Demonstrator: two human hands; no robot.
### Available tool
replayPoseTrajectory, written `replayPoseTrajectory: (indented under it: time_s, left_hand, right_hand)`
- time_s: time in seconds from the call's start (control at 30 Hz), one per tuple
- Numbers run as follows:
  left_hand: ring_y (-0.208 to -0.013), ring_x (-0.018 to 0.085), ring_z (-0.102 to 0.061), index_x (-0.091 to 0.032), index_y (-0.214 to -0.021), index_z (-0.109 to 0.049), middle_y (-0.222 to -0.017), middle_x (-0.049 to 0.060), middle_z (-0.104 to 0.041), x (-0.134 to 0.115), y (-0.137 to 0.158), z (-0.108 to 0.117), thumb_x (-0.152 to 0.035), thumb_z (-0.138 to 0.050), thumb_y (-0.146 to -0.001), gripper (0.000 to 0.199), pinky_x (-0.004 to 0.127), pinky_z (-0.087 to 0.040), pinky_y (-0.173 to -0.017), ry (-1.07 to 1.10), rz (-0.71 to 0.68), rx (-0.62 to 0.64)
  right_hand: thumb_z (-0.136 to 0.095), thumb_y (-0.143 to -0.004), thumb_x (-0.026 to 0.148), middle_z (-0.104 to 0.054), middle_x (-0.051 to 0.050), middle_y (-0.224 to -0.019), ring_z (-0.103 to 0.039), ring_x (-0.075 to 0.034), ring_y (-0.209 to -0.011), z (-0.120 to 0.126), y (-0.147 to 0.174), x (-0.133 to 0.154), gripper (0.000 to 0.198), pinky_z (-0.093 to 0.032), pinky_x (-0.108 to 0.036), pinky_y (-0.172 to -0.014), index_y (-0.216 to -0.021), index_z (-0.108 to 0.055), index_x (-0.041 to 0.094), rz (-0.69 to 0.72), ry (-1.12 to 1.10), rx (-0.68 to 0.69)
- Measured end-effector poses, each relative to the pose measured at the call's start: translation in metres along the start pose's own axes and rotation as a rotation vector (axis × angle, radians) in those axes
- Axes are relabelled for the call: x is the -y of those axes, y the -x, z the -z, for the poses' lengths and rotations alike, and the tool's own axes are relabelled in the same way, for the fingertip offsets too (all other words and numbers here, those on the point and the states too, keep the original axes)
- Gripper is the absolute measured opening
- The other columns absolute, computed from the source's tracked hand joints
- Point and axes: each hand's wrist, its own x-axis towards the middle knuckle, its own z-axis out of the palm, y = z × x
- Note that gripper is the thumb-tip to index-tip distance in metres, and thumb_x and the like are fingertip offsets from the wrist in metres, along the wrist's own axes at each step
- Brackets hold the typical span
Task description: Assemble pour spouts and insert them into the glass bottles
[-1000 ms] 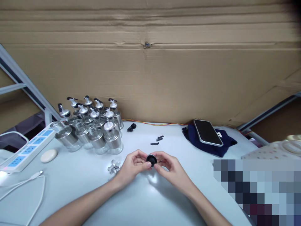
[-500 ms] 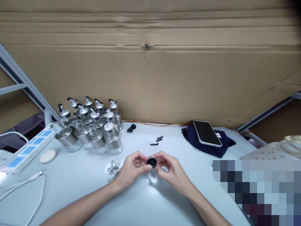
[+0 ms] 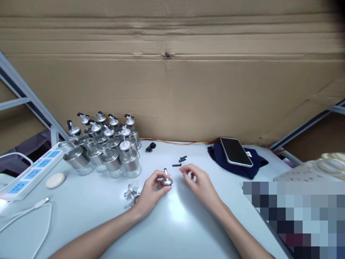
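A silver bottle pourer with a dark underside is held upright, its spout pointing up, between the thumb and fingers of my left hand. My right hand hovers to its right, fingers curled and slightly apart, with nothing visible in them. Its fingertips come close to a small black strip on the table. Two more black strips lie just beyond. Several loose silver pourer parts are piled left of my left wrist.
Glass bottles with metal bands stand in a cluster at left, many topped with pourers. A power strip, white cable and pale oval object lie farther left. A phone rests on dark blue cloth. Cardboard stands behind.
My right hand has let go of the pourer and moved right and away from me, toward the black strips. My left hand has tipped the pourer upright, shifting it slightly left.
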Motion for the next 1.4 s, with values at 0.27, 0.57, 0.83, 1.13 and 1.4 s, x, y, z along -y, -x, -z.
replayPoseTrajectory:
  time_s: [0.27,0.57,0.83,1.13,1.4]
  left_hand:
    - [-0.073,0.013,-0.055,-0.020,-0.095,-0.048,-0.087,0.000,-0.062,0.002,-0.001,-0.001,-0.017,-0.079,-0.058,0.048,0.024,-0.040,-0.066,-0.073,0.072,-0.087]
    - [-0.094,0.018,-0.058,-0.019,-0.101,-0.061,-0.099,0.005,-0.060,0.003,0.000,0.002,-0.023,-0.069,-0.073,0.029,0.029,-0.045,-0.085,-0.049,0.007,-0.026]
    - [-0.105,0.023,-0.056,-0.020,-0.101,-0.067,-0.106,0.008,-0.063,-0.004,0.004,0.003,-0.023,-0.063,-0.080,0.022,0.030,-0.043,-0.087,-0.279,-0.150,-0.007]
    - [-0.104,0.022,-0.057,-0.021,-0.109,-0.061,-0.106,0.007,-0.063,0.001,0.007,0.002,-0.026,-0.069,-0.076,0.034,0.032,-0.043,-0.093,-0.201,-0.101,0.051]
    - [-0.097,0.018,-0.057,-0.023,-0.130,-0.049,-0.093,0.002,-0.059,0.004,0.005,0.001,-0.017,-0.073,-0.069,0.066,0.032,-0.042,-0.095,-0.070,0.001,0.162]
  right_hand:
    - [-0.056,-0.072,0.011,-0.065,-0.006,-0.079,-0.061,-0.019,-0.072,-0.009,-0.037,-0.032,0.017,-0.044,-0.030,-0.071,-0.082,-0.068,0.018,-0.134,0.168,-0.042]
    - [-0.053,-0.076,0.019,-0.068,-0.006,-0.085,-0.064,-0.020,-0.080,-0.002,-0.031,-0.022,0.009,-0.049,-0.032,-0.073,-0.079,-0.061,0.018,-0.113,-0.040,0.014]
    - [-0.059,-0.075,0.028,-0.065,-0.001,-0.067,-0.060,-0.014,-0.062,0.014,-0.006,0.003,0.012,-0.050,-0.027,-0.061,-0.071,-0.062,0.018,-0.067,-0.319,0.234]
    - [-0.070,-0.070,0.035,-0.068,-0.004,-0.073,-0.055,-0.012,-0.056,0.001,-0.004,0.006,0.020,-0.049,-0.028,-0.058,-0.079,-0.072,0.017,-0.162,-0.655,0.113]
    - [-0.070,-0.070,0.032,-0.064,-0.001,-0.069,-0.051,-0.010,-0.052,-0.003,-0.003,0.006,0.016,-0.045,-0.026,-0.055,-0.071,-0.070,0.016,-0.167,-0.717,0.095]
